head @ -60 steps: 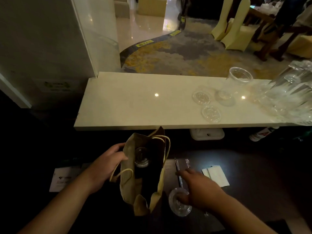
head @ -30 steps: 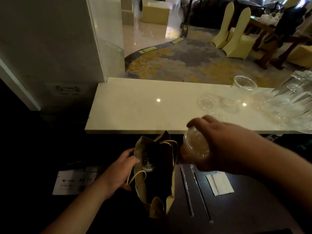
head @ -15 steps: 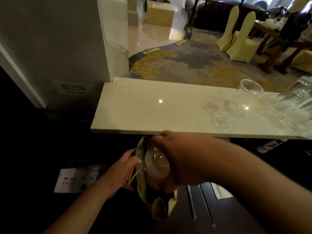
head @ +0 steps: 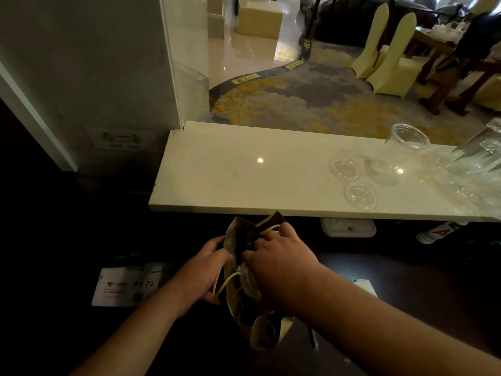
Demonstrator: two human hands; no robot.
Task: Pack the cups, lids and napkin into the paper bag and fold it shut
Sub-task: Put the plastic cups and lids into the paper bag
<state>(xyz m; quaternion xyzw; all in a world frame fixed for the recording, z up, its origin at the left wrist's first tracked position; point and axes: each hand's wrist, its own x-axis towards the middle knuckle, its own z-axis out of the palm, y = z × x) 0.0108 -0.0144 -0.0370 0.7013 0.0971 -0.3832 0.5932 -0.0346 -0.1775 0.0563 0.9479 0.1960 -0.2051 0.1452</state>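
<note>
View: head camera, looking down over both arms.
Step in hand: a cup is going into the paper bag [head: 245, 318]. This looks like the packing part of the job, not the folding part.
Left hand: the left hand [head: 202, 275] grips the left side of the bag's top and holds the mouth open. Its fingers are curled on the paper.
Right hand: the right hand [head: 279, 263] is over the bag's mouth and is closed around a clear cup [head: 248, 280]. The cup is partly inside the bag, touching the paper wall.
Bag: it stands on the dark table [head: 406, 294], close to the near edge, just under the front edge of the pale shelf [head: 244, 172]. What is deeper inside the bag is too dark to see.
Still to pack: two clear lids [head: 344, 167] lie flat on the shelf toward its right end, well apart from the bag. One more clear cup [head: 406, 141] stands near the shelf's back edge, next to a row of stacked cups [head: 477, 164] at the right end.
Napkin: a white corner [head: 364, 284] shows on the table behind the right arm. I think it is the napkin, but I cannot be sure.
Next move: I think the right hand must push the cup down, let go, then reach for the lids. The bag is soft, so the left hand should keep it steady.
</note>
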